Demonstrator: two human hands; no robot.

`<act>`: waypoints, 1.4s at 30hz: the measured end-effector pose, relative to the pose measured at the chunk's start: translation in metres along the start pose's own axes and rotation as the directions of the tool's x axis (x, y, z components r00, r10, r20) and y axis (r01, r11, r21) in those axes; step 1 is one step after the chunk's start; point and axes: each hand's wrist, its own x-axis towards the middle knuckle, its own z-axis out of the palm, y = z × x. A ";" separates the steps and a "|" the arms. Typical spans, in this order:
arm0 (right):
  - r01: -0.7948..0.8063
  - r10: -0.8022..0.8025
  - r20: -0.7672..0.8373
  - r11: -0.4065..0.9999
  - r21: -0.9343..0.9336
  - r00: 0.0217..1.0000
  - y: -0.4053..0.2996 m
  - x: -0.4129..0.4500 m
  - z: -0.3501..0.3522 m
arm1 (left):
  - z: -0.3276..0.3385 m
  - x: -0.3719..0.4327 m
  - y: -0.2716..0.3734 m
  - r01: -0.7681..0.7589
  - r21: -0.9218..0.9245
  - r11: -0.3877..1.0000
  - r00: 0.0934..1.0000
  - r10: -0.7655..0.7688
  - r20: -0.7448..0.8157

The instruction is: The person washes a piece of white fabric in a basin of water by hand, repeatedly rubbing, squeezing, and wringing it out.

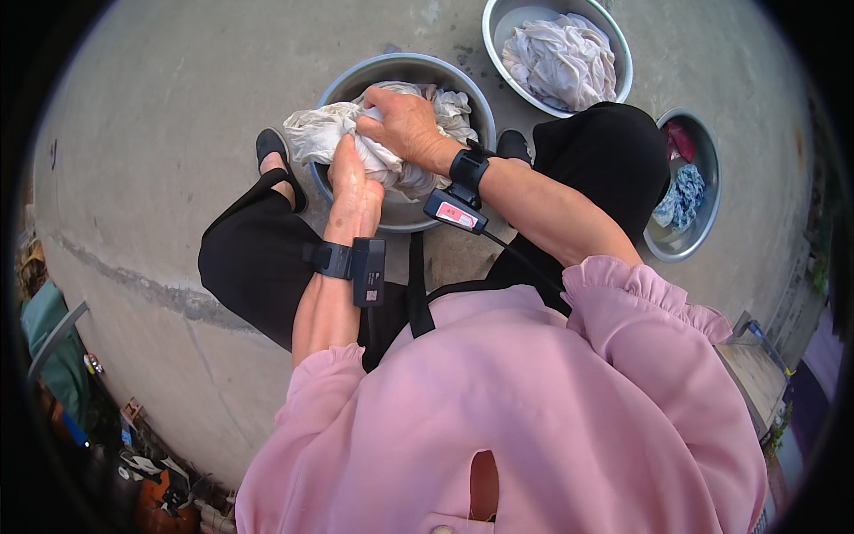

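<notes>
A bunched white cloth (320, 133) is gripped between both my hands over a round metal basin (408, 217) on the concrete. My left hand (353, 183) holds it from below, thumb pointing up along the fabric; most of those fingers are hidden. Over the top, my right hand (403, 127) clutches the folds with curled fingers. Part of the cloth bulges past the basin's left rim. More whitish fabric (454, 110) lies inside the basin behind my right hand, and whether it is the same piece I cannot tell.
A second metal basin (492, 47) at the upper right holds a heap of white cloth (564, 60). Beyond my right knee, another basin (710, 200) contains blue patterned cloth (680, 197) and a red item (679, 142). Assorted clutter (160, 487) lines the lower left edge.
</notes>
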 end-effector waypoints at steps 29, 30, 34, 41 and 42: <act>0.147 -0.141 0.042 0.959 -0.244 0.989 0.020 -0.007 -0.008 | 0.028 -0.034 0.000 0.000 -0.032 0.999 0.999 0.001 0.051; 0.170 -0.161 0.058 0.958 -0.229 0.985 0.014 -0.009 -0.011 | 0.025 -0.033 -0.001 -0.022 -0.059 0.998 0.999 0.025 0.039; 0.333 -0.340 -0.004 0.923 -0.194 0.940 -0.017 -0.017 -0.021 | 0.036 -0.041 0.019 -0.066 -0.012 0.998 0.992 0.065 -0.108; 0.406 -0.383 0.137 0.841 -0.357 0.913 0.005 0.030 -0.027 | 0.057 -0.022 0.009 -0.070 -0.259 0.963 0.996 0.081 0.034; 0.508 -0.507 0.099 0.792 -0.338 0.856 -0.002 0.032 -0.023 | 0.051 -0.017 0.009 -0.033 -0.331 0.943 0.995 0.061 0.074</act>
